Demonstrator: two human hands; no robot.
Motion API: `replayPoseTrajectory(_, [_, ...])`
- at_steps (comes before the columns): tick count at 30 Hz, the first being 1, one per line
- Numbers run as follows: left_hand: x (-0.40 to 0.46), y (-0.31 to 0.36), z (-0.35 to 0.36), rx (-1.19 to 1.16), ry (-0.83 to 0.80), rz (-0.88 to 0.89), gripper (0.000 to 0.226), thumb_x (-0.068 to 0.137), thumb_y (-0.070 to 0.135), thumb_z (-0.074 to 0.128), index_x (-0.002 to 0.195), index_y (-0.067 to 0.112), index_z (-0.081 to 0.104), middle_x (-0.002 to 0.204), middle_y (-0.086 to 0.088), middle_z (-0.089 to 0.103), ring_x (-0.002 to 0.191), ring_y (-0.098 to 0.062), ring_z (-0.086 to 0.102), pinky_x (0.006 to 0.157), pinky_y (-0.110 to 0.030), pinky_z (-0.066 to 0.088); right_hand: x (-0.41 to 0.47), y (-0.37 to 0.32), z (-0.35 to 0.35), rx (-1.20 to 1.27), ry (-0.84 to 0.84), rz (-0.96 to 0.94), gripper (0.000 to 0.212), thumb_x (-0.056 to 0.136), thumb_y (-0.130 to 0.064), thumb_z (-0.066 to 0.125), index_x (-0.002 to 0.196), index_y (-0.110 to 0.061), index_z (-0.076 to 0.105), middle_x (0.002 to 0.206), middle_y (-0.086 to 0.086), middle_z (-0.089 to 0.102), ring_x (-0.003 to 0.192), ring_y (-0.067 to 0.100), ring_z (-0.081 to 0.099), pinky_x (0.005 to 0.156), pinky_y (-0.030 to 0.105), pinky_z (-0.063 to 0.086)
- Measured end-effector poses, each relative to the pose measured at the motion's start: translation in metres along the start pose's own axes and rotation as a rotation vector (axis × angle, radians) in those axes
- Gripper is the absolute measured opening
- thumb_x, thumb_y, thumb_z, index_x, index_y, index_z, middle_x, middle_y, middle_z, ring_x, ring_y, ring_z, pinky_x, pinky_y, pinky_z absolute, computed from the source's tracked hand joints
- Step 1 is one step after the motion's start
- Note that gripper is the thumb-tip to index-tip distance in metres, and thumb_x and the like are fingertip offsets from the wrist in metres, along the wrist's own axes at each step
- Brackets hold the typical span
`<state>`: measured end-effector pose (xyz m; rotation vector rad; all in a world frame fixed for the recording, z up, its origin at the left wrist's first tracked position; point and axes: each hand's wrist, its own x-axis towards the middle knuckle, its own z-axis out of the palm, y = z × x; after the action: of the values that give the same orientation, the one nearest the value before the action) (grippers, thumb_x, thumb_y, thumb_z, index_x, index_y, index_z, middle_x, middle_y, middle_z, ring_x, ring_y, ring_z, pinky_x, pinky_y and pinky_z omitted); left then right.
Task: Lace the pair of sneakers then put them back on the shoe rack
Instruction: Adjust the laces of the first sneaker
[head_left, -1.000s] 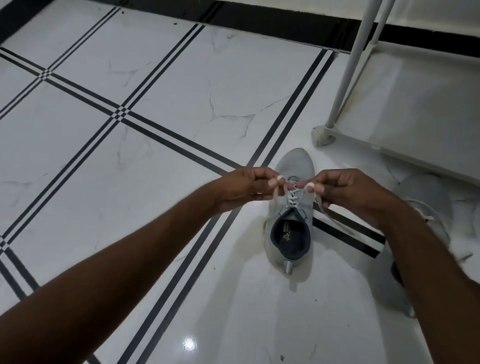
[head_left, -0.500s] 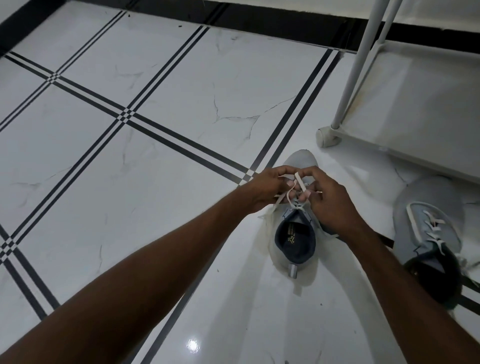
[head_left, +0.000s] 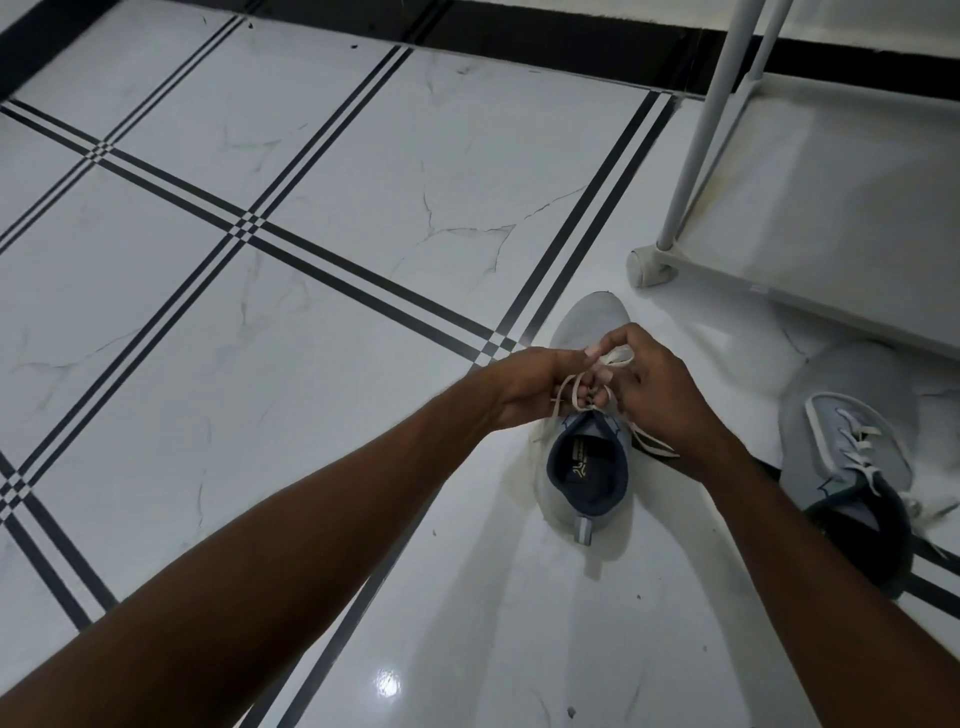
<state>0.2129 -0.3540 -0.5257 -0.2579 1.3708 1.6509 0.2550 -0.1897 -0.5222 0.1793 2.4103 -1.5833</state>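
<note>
A grey sneaker (head_left: 588, 470) with a dark blue lining stands on the floor, toe pointing away from me. My left hand (head_left: 530, 387) and my right hand (head_left: 660, 384) meet over its tongue, both pinching the white shoelace (head_left: 615, 358). A loop of lace sticks up between my fingers, and a loose end (head_left: 652, 444) trails off to the right of the shoe. The hands hide the eyelets. The second grey sneaker (head_left: 857, 457) lies to the right, laced, with its ends loose.
The white shoe rack (head_left: 810, 208) stands at the upper right, its corner foot (head_left: 644, 267) just beyond the sneaker's toe. The floor is glossy white tile with black stripes (head_left: 249, 228). A black skirting runs along the far wall.
My hands came together from apart, drawing the lace ends in over the tongue and folding a loop. The view shifted a little, bringing the second sneaker more into sight.
</note>
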Motion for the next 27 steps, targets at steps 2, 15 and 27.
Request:
replayPoseTrajectory(2, [0.002, -0.004, 0.003, 0.001, 0.043, 0.047, 0.022, 0.099, 0.023, 0.057, 0.088, 0.009, 0.071, 0.075, -0.006, 0.064, 0.063, -0.010, 0.059, 0.068, -0.023, 0.049, 0.000, 0.001, 0.001, 0.089, -0.022, 0.060, 0.016, 0.092, -0.015, 0.060, 0.106, -0.021, 0.054, 0.088, 0.004, 0.068, 0.070, 0.014, 0.063, 0.055, 0.024, 0.047])
replayPoseTrajectory(15, [-0.016, 0.014, 0.000, 1.202, 0.297, 0.570, 0.008, 0.080, 0.015, 0.076, 0.086, 0.013, 0.080, 0.077, 0.000, 0.076, 0.068, -0.011, 0.068, 0.062, -0.024, 0.049, 0.006, 0.019, -0.001, 0.443, -0.109, 0.269, 0.006, 0.094, -0.007, 0.058, 0.099, -0.007, 0.062, 0.063, 0.004, 0.067, 0.049, 0.013, 0.048, 0.044, 0.024, 0.042])
replayPoseTrajectory(27, [-0.019, -0.018, 0.011, 0.572, 0.510, 0.492, 0.003, 0.078, 0.007, 0.079, 0.080, 0.009, 0.076, 0.070, 0.009, 0.068, 0.060, 0.004, 0.059, 0.062, -0.010, 0.043, 0.001, 0.033, -0.015, 0.268, 0.065, 0.365, 0.012, 0.088, -0.006, 0.065, 0.093, -0.006, 0.076, 0.066, 0.008, 0.070, 0.049, 0.014, 0.053, 0.046, 0.024, 0.047])
